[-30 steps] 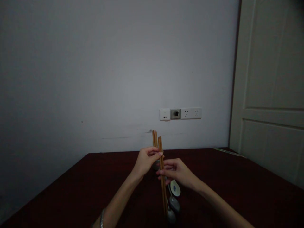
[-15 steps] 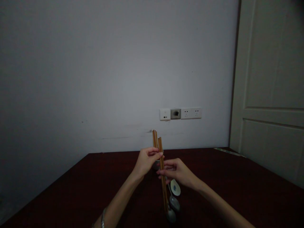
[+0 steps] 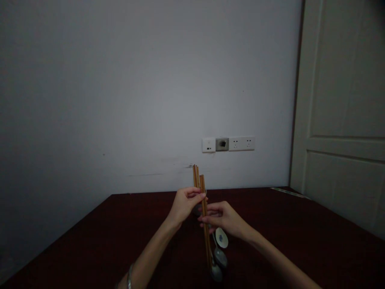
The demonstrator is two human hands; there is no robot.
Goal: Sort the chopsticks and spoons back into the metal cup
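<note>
Above the dark red table [image 3: 105, 237], my left hand [image 3: 184, 205] is closed in a pinch around a pair of wooden chopsticks [image 3: 195, 176] held upright. My right hand [image 3: 224, 218] pinches a second pair of chopsticks [image 3: 205, 237] that runs down toward the table, right beside the first pair. Under my right hand lie two metal spoons [image 3: 220, 257] and a white ceramic spoon [image 3: 221, 237] with a blue mark. A bracelet [image 3: 129, 276] sits on my left wrist.
A pale wall stands behind the table with a row of sockets and a switch [image 3: 227, 143]. A white door [image 3: 345, 116] is on the right. A thin light strip [image 3: 290, 192] lies at the table's far right corner.
</note>
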